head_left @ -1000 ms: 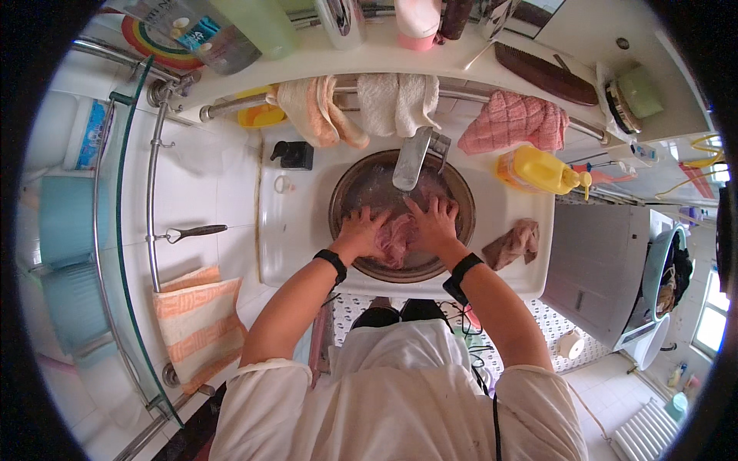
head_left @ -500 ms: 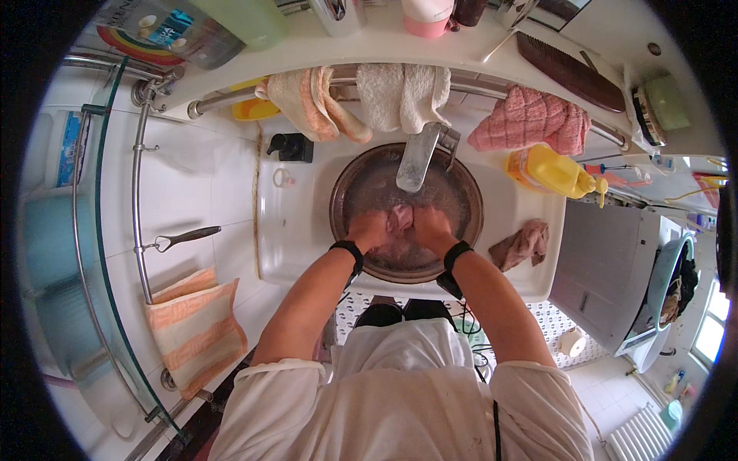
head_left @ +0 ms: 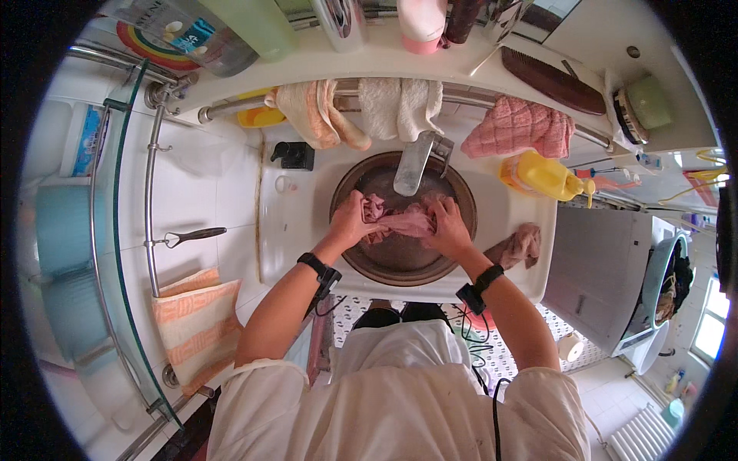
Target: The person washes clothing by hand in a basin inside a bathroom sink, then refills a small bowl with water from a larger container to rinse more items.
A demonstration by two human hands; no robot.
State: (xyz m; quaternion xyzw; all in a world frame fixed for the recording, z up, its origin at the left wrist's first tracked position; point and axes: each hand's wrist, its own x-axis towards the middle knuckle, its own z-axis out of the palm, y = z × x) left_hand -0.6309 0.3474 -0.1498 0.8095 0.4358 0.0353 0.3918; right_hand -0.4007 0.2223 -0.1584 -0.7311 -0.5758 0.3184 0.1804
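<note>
A wet pink cloth [head_left: 406, 223] is stretched between my two hands over a round brown basin [head_left: 350, 265] with water in it. My left hand [head_left: 355, 221] closes round one bunched end. At the other end, my right hand [head_left: 450, 224] has its fingers wrapped round the fabric. The basin sits in a white sink [head_left: 296, 223], and a metal faucet [head_left: 413, 165] reaches over its far side. A crumpled brownish-pink cloth [head_left: 519, 246] lies on the sink's right ledge, apart from my right hand.
Towels, among them a pink one [head_left: 519, 129], hang from a rail beyond the sink. A yellow bottle [head_left: 542, 175] stands at the back right. On the left ledge is a black dispenser [head_left: 294, 156]. Bottles and a comb [head_left: 550, 81] occupy the shelf above.
My hands were close together, low in the basin, with the cloth bunched between them. They have risen and moved apart, drawing the cloth out sideways.
</note>
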